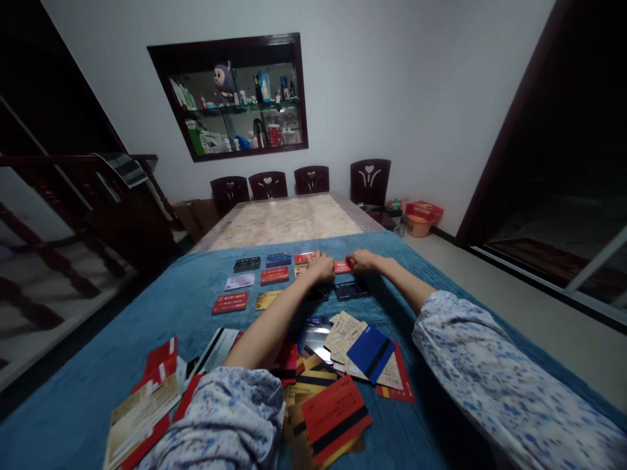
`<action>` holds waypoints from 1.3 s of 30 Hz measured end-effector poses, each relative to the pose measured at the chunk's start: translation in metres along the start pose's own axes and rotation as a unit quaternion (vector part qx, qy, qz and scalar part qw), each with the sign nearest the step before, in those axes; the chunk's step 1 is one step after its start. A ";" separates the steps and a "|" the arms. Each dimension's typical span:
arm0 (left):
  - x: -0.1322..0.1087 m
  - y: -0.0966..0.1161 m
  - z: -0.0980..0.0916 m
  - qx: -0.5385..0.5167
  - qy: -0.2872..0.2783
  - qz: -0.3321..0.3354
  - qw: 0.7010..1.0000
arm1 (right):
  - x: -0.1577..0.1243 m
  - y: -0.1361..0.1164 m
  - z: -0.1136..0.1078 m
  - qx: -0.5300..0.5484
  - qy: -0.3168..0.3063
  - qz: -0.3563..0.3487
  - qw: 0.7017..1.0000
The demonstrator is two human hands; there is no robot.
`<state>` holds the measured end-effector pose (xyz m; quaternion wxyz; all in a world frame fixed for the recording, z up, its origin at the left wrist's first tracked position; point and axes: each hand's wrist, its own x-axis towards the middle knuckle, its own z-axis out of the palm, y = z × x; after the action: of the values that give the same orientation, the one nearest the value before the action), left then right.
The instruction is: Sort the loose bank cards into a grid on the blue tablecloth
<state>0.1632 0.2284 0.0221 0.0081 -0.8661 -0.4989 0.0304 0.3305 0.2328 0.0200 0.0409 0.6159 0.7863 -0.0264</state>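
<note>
At the far right of the laid-out cards, a red card (342, 266) lies between my two hands. My left hand (321, 266) is curled at its left edge, partly covering a card with a tan face behind it. My right hand (363, 261) pinches the card's right edge, fingers closed. Small piles of cards stand in rows around them: a dark card (351, 290) just in front, a red card (275, 275), a blue card (279, 260), a black card (247, 264), a lilac card (240, 281), a red card (230, 302) and a gold card (269, 300). My left forearm hides part of the rows.
Loose cards are heaped nearer me, with a blue card (371, 353) and an orange-red card (336, 418) on top; more cards (147, 411) lie at the left. A blue cloth (122, 333) covers the table's near part. Chairs (370, 183) stand beyond it.
</note>
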 end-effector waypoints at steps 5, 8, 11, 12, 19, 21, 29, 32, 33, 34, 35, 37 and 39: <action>-0.005 0.002 0.000 0.001 0.009 0.007 1.000 | 0.000 -0.001 0.002 -0.001 -0.005 0.003 1.000; -0.012 0.002 -0.003 0.005 0.021 0.011 1.000 | 0.000 0.000 0.004 0.002 -0.003 0.006 1.000; -0.020 0.000 -0.006 0.010 0.036 0.015 0.999 | 0.000 0.003 0.007 0.007 0.003 0.015 1.000; -0.023 -0.001 -0.007 0.011 0.041 0.016 0.999 | 0.000 0.005 0.007 0.009 0.006 0.019 1.000; -0.050 -0.010 -0.010 0.013 0.063 0.033 0.997 | -0.017 0.010 0.006 0.025 0.042 0.039 0.998; -0.059 -0.012 -0.009 0.008 0.070 0.038 0.997 | -0.025 0.008 0.003 0.027 0.056 0.038 0.997; -0.099 -0.015 -0.012 -0.017 0.089 0.040 0.995 | -0.054 -0.008 -0.008 0.024 0.106 -0.006 0.994; -0.110 -0.017 -0.014 -0.023 0.095 0.033 0.995 | -0.063 -0.018 -0.009 0.022 0.130 -0.028 0.991; -0.113 -0.018 -0.015 -0.025 0.097 0.032 0.994 | -0.066 -0.021 -0.009 0.024 0.139 -0.034 0.989; -0.116 -0.019 -0.015 -0.027 0.099 0.031 0.994 | -0.069 -0.025 -0.010 0.026 0.146 -0.039 0.988; -0.119 -0.020 -0.014 -0.030 0.101 0.032 0.994 | -0.073 -0.029 -0.010 0.028 0.155 -0.043 0.987; -0.125 -0.022 -0.012 -0.039 0.105 0.036 0.993 | -0.081 -0.038 -0.011 0.028 0.164 -0.059 0.984; -0.133 -0.025 -0.010 -0.048 0.110 0.040 0.992 | -0.090 -0.048 -0.013 0.025 0.169 -0.070 0.983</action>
<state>0.0760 0.1264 0.0386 0.0202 -0.8829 -0.4607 -0.0886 0.3046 0.1354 0.0412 -0.1102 0.5561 0.8219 0.0560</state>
